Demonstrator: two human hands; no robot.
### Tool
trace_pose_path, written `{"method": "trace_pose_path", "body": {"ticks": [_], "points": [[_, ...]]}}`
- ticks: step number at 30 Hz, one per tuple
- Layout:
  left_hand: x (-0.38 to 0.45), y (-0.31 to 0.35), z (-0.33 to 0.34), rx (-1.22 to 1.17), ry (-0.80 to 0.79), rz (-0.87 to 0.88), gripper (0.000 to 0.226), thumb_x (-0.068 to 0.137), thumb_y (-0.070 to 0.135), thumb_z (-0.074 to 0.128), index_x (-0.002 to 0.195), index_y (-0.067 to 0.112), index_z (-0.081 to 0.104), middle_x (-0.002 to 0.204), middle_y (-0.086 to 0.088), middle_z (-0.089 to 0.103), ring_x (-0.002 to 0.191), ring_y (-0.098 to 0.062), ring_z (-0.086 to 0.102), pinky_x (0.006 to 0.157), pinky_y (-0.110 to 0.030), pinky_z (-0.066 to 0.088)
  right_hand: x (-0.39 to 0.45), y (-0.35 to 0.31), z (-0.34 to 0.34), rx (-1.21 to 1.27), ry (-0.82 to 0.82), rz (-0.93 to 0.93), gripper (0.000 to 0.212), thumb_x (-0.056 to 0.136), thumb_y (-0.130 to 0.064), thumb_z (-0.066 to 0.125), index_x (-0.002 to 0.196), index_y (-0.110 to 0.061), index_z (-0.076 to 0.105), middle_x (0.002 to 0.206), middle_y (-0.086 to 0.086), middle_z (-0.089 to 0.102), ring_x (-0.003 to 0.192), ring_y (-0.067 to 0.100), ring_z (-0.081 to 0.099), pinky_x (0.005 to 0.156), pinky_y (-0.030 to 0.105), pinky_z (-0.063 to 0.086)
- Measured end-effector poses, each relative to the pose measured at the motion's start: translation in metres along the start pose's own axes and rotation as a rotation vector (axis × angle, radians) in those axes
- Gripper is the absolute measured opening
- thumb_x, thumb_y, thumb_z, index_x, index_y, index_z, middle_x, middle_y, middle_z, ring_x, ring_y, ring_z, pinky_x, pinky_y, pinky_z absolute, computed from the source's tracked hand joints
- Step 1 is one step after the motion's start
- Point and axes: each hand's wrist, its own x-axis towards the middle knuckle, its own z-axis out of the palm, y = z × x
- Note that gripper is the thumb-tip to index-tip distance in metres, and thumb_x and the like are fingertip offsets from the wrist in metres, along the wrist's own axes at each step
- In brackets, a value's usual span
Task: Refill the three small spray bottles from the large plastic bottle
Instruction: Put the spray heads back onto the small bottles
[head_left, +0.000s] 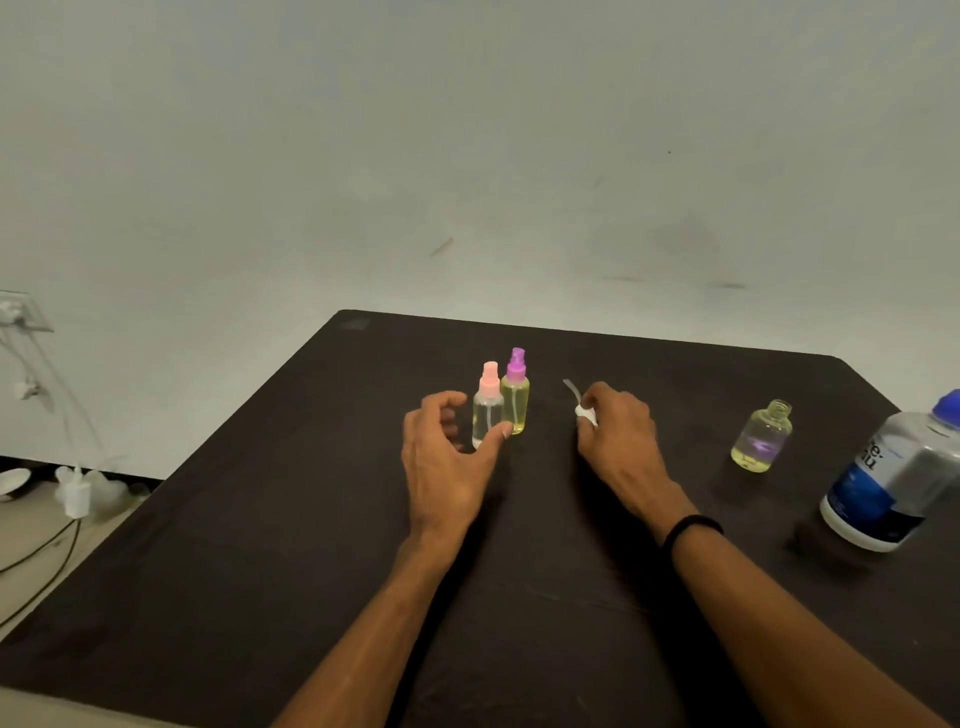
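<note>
Beside the curled, empty left hand stands the pink-capped bottle; right hand apparently pinches a white sprayer.

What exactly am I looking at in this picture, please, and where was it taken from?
There is no machine here. A person wears a wide-angle camera on the head, so you look down along their own two bare arms at a dark table.

The left hand is curved around the pink-capped spray bottle, with the thumb at its base; I cannot tell whether it actually grips the bottle. Right beside that bottle stands a purple-capped spray bottle with yellowish liquid.

The right hand pinches a white spray head with its thin tube sticking up. It seems to belong to the uncapped small bottle standing apart to the right, which holds a little yellowish liquid.

At the right edge stands the large plastic bottle with a blue cap, the refill source.
</note>
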Motion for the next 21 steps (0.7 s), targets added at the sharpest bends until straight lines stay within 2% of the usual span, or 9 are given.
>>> {"method": "trace_pose_path", "body": {"ticks": [2, 6, 9, 11, 13, 16, 17, 19, 21], "points": [[-0.014, 0.007, 0.0, 0.071, 0.052, 0.135, 0.029, 0.083, 0.041, 0.084, 0.097, 0.031, 0.06, 0.092, 0.012, 0.058, 0.08, -0.007, 0.057, 0.069, -0.018, 0.047, -0.006, 0.004, -0.003, 0.115, 0.074, 0.065, 0.006, 0.097, -0.014, 0.066, 0.103, -0.013, 0.064, 0.098, 0.005, 0.066, 0.086, 0.021, 0.063, 0.073, 0.036, 0.054], [-0.043, 0.025, 0.014, 0.132, -0.172, 0.301, 0.026, 0.088, 0.042, 0.08, 0.075, 0.026, 0.064, 0.063, 0.01, 0.057, 0.058, -0.013, 0.056, 0.056, -0.023, 0.05, -0.026, 0.016, -0.021, 0.403, 0.217, 0.206, 0.01, 0.094, -0.019, 0.073, 0.104, -0.016, 0.07, 0.087, -0.004, 0.072, 0.08, 0.013, 0.071, 0.074, 0.027, 0.057], [-0.05, 0.035, 0.039, 0.148, -0.318, 0.373, 0.018, 0.089, 0.039, 0.08, 0.083, 0.023, 0.073, 0.072, 0.011, 0.064, 0.065, -0.01, 0.06, 0.06, -0.02, 0.051, -0.039, 0.026, -0.037, 0.785, 0.225, 0.266, 0.024, 0.096, -0.011, 0.075, 0.119, -0.013, 0.072, 0.096, 0.005, 0.078, 0.079, 0.016, 0.078, 0.078, 0.036, 0.065], [-0.053, 0.044, 0.062, 0.142, -0.353, 0.396, 0.013, 0.091, 0.033, 0.08, 0.095, 0.021, 0.079, 0.081, 0.012, 0.068, 0.07, -0.005, 0.061, 0.065, -0.012, 0.05, -0.046, 0.034, -0.055, 1.09, 0.226, 0.288, 0.027, 0.097, -0.004, 0.071, 0.124, -0.008, 0.07, 0.104, 0.014, 0.079, 0.087, 0.024, 0.08, 0.079, 0.034, 0.065], [-0.054, 0.05, 0.09, 0.133, -0.386, 0.391, 0.024, 0.091, 0.032, 0.079, 0.11, 0.018, 0.079, 0.091, 0.009, 0.07, 0.074, -0.001, 0.061, 0.072, -0.007, 0.048, -0.052, 0.037, -0.078, 1.439, 0.184, 0.324, 0.028, 0.098, 0.001, 0.067, 0.125, -0.004, 0.07, 0.107, 0.017, 0.078, 0.094, 0.028, 0.079, 0.082, 0.032, 0.065], [-0.056, 0.061, 0.136, 0.161, -0.474, 0.316, 0.046, 0.09, 0.047, 0.076, 0.128, 0.021, 0.072, 0.107, 0.006, 0.072, 0.097, -0.008, 0.066, 0.09, -0.022, 0.056, -0.06, 0.044, -0.108, 1.888, 0.104, 0.386, 0.028, 0.098, 0.005, 0.06, 0.123, -0.001, 0.07, 0.112, 0.016, 0.078, 0.098, 0.024, 0.078, 0.084, 0.028, 0.064], [-0.055, 0.065, 0.149, 0.146, -0.501, 0.284, 0.044, 0.088, 0.051, 0.074, 0.124, 0.025, 0.072, 0.106, 0.009, 0.073, 0.098, -0.01, 0.068, 0.088, -0.027, 0.059, -0.06, 0.045, -0.113, 1.987, 0.093, 0.396, 0.029, 0.097, 0.005, 0.059, 0.123, -0.001, 0.07, 0.114, 0.016, 0.077, 0.099, 0.023, 0.078, 0.083, 0.027, 0.064], [-0.056, 0.084, 0.173, 0.084, -0.514, 0.278, 0.015, 0.089, 0.042, 0.071, 0.09, 0.027, 0.073, 0.08, 0.012, 0.072, 0.076, -0.008, 0.068, 0.069, -0.021, 0.057, -0.06, 0.05, -0.119, 2.141, 0.095, 0.387, 0.032, 0.093, 0.004, 0.059, 0.122, 0.0, 0.07, 0.118, 0.017, 0.076, 0.101, 0.023, 0.077, 0.084, 0.028, 0.064], [-0.053, 0.096, 0.193, 0.041, -0.45, 0.325, 0.037, 0.098, 0.024, 0.065, 0.063, 0.023, 0.056, 0.054, 0.011, 0.057, 0.052, -0.008, 0.055, 0.051, -0.019, 0.041, -0.058, 0.05, -0.12, 2.248, 0.101, 0.385, 0.032, 0.091, 0.001, 0.06, 0.122, 0.0, 0.07, 0.122, 0.02, 0.073, 0.106, 0.026, 0.074, 0.083, 0.028, 0.065]]}}
